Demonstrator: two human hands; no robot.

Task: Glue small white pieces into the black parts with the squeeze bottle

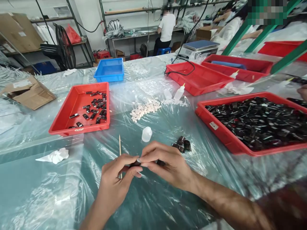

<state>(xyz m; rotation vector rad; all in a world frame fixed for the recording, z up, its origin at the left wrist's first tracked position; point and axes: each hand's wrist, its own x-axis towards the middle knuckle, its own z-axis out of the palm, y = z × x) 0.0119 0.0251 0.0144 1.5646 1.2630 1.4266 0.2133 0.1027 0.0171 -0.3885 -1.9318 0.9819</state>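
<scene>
- Left hand [116, 179] pinches a small dark piece [134, 164] between thumb and fingers, above the plastic-covered bench [100, 143]; right hand [169, 163] has thumb and fingertips at its end, though what they grip cannot be told;
- pointed wooden stick [120, 145], partly behind the left hand; crumpled tissue [57, 155] farther left;
- dark cluster [182, 144] just beyond the right hand; translucent cap [146, 134] near it;
- right red tray [224, 134], heaped with dark pieces; left red tray [74, 99], holding fewer;
- pale chips [144, 110] between them; blue tray [109, 67] beyond; seated person [168, 27] farthest.
</scene>
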